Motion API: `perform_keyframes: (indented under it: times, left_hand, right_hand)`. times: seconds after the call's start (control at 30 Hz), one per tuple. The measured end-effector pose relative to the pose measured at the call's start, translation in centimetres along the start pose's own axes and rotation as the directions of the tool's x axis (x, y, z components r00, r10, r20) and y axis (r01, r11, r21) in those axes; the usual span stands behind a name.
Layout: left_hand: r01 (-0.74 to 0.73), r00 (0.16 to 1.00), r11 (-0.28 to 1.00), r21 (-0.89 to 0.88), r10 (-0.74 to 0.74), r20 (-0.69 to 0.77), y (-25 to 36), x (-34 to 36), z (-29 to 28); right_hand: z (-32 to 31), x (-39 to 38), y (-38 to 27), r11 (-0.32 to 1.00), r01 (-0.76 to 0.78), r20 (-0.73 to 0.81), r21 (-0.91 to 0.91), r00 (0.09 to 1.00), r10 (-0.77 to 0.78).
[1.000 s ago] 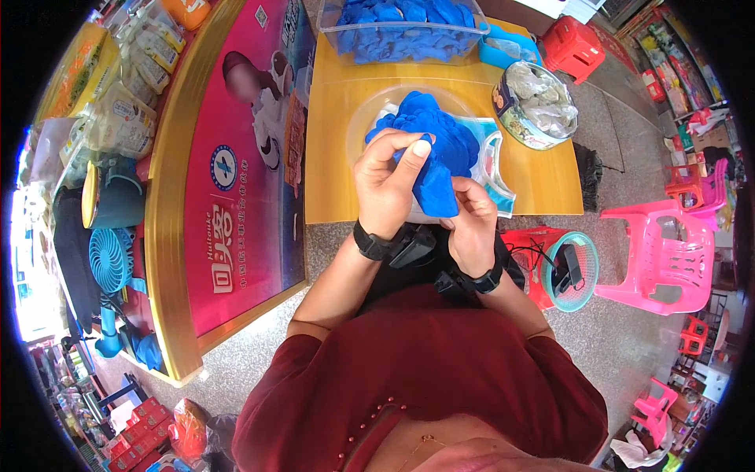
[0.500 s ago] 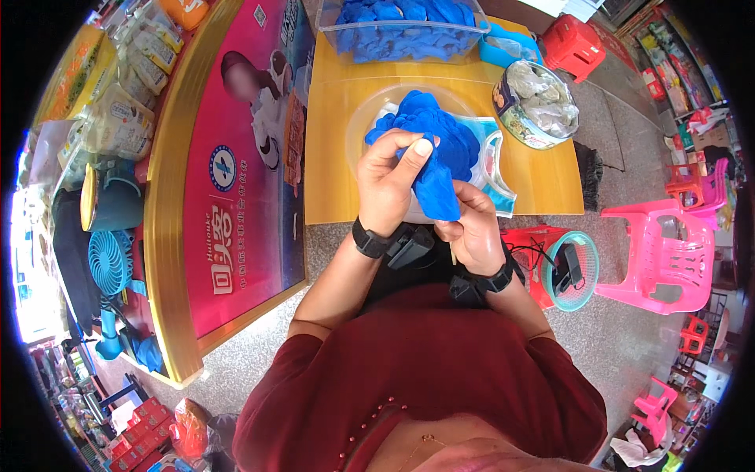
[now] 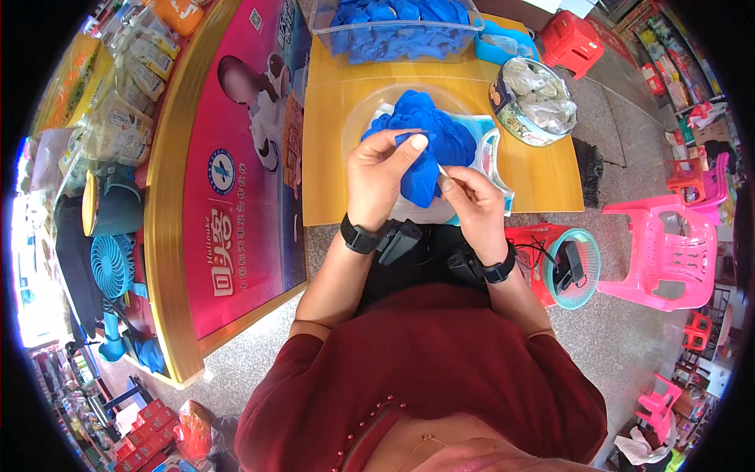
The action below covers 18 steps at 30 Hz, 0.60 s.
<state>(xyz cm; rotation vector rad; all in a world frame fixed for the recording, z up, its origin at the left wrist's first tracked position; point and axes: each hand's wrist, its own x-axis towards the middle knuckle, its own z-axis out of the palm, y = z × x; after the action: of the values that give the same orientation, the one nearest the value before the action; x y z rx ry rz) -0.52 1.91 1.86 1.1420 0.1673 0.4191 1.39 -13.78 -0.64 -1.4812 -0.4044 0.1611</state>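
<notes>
One blue flap (image 3: 419,187) between hands (image 3: 376,179) (image 3: 478,208), lengthwise toward wearer (image 3: 417,370), tip nearest

Dark red top (image 3: 464,370); round beads (image 3: 391,398) edge its neckline; thin golden necklace (image 3: 428,437). Black wrist straps (image 3: 359,237) bear boxy units (image 3: 399,241).

Landmark: yellow wooden table (image 3: 326,181). Just left of it, a long counter (image 3: 174,315) with gold-toned edging, pink printed panel (image 3: 208,189) on the side toward the table. Far left of table, past counter: strong white light (image 3: 33,295), washed out, source unclear. Floor (image 3: 582,346) around table grey, speckled. Right of table, pink plastic chair (image 3: 668,259) with slotted back. Off table's far right corner, red plastic stool (image 3: 570,39). Well right of table: crowded shelving (image 3: 676,59), second red stool (image 3: 696,334), another pink chair (image 3: 659,405).
</notes>
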Motion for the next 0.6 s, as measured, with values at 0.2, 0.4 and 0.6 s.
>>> perform_keyframes:
  times: [0.2,0.4,0.6]
  left_hand:
    - [0.035,0.987,0.993,0.116,-0.052,0.152,-0.9,0.0,0.1]
    - [0.074,0.972,0.997,0.033,-0.08,0.222,-1.0,0.0,-0.1]
    - [0.064,0.985,0.991,0.115,-0.081,0.152,-1.0,0.6,-0.8]
  right_hand:
    - [-0.6,0.2,-0.4,0.883,0.225,-0.043,-0.411,0.963,-0.265]
    - [-0.3,0.0,-0.5,0.927,0.191,-0.025,-0.322,0.977,-0.21]
    - [-0.5,0.3,0.4,0.995,-0.06,0.123,-0.074,0.99,0.068]
